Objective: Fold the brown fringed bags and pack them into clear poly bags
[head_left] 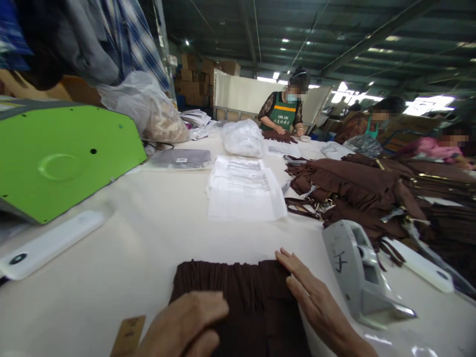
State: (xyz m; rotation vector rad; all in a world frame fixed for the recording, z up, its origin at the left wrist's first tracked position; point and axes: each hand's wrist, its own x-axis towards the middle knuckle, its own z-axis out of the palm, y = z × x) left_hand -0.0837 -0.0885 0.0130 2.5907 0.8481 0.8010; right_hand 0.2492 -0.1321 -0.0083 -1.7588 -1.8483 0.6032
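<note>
brown pleated fabric (256, 302) lies on a white worktable (156, 213), low in the view. the right hand (316, 300) lies with fingers extended along the fabric's upper right edge, grasping nothing; the left hand (186, 317), blurred, curls over its left side, and whether it pinches the pleats cannot be told. uneven pressure from the two could skew the gathers or set a crease. a grey tape dispenser (351, 272) stands just beside the right hand, where an outward sweep could jolt it. a cardboard tag (128, 333), near the left hand, might be brushed aside if that hand swings wide.
</note>
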